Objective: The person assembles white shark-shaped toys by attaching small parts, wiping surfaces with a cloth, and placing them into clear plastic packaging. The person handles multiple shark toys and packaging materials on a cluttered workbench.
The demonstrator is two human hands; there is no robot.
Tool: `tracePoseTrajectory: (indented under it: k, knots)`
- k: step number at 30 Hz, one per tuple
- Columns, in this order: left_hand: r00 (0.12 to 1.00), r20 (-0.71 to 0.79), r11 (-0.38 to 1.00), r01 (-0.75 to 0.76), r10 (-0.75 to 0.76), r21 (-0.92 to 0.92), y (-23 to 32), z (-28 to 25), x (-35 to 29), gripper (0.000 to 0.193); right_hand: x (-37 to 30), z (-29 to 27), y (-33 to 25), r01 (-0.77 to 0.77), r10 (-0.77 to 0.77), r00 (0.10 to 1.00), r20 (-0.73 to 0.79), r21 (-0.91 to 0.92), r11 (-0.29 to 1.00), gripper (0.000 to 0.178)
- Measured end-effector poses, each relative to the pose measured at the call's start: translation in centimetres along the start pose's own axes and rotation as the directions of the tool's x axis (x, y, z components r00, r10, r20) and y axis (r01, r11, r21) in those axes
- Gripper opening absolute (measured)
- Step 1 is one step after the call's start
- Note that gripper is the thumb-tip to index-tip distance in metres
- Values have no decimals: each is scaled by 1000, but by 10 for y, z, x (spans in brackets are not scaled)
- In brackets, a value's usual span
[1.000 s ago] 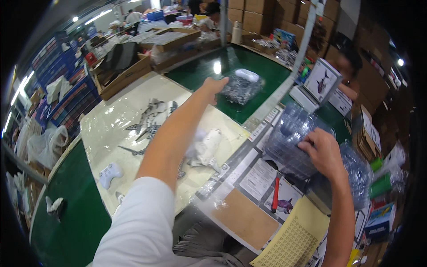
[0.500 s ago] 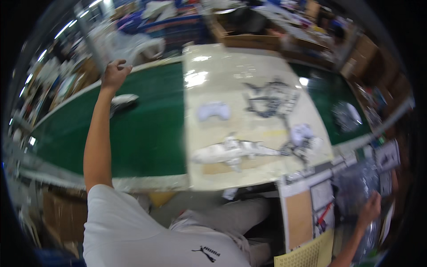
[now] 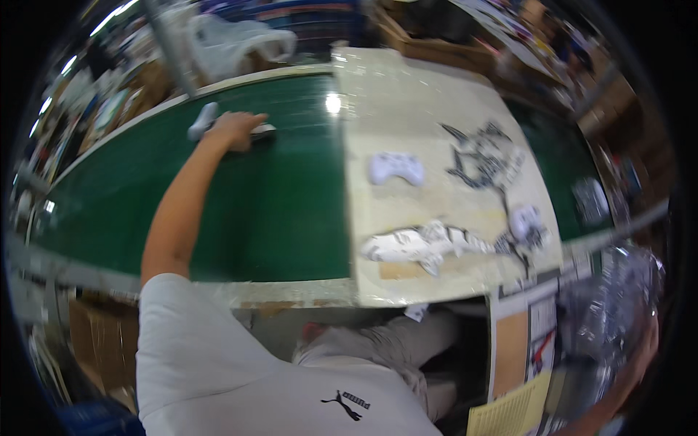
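Note:
Over the green work surface (image 3: 283, 218) my left hand (image 3: 234, 131) reaches far out with fingers stretched and apart. A small white and dark piece (image 3: 265, 131) shows between its thumb and fingers; whether they touch it is unclear. A white rounded piece (image 3: 203, 121) lies beside the wrist. At the right edge my right hand (image 3: 643, 349) is against a heap of clear plastic bags (image 3: 611, 301); its fingers are dim and smeared. A white game controller (image 3: 396, 168) and a white shark-like figure with dark stripes (image 3: 414, 245) rest on the cream mat (image 3: 407, 94).
A second controller (image 3: 525, 221) lies at the shark's tail, below a grey and black patterned figure (image 3: 483, 156). Wrapped plastic (image 3: 590, 200) sits on the right green strip. A yellow perforated sheet (image 3: 509, 409) stands near front right. A wooden tray (image 3: 436, 43) is behind the mat.
The view has swung left, so the mat appears farther right. My left hand has come down and right over the white and dark piece. The white rounded piece now shows beside its wrist.

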State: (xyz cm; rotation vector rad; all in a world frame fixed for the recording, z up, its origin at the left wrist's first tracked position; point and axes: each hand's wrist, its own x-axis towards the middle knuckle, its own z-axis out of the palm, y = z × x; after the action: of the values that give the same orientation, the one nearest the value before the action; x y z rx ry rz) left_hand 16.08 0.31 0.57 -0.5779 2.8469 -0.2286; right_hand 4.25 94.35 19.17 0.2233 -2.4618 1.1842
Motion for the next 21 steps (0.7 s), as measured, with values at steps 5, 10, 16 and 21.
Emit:
tracePoseTrajectory:
  k: [5,10,16,21]
  knots:
    - [997,-50,994,47,-52,-95,-46,29,65,49,-67,41,5,-476,429,878,212,295,829,49]
    - [959,-280,989,-5,-37,-149,-174,45,81,31,-104,72,23,-700,644,712,281,356,619,48]
    - [935,340,737,304,-107,-604,-168,65,88,23,-79,121,86,-790,755,579,308,-19,613,53]
    - [961,270,742,141,56,-655,-83,11,67,22,-97,118,100,-500,520,849,96,-171,849,59]
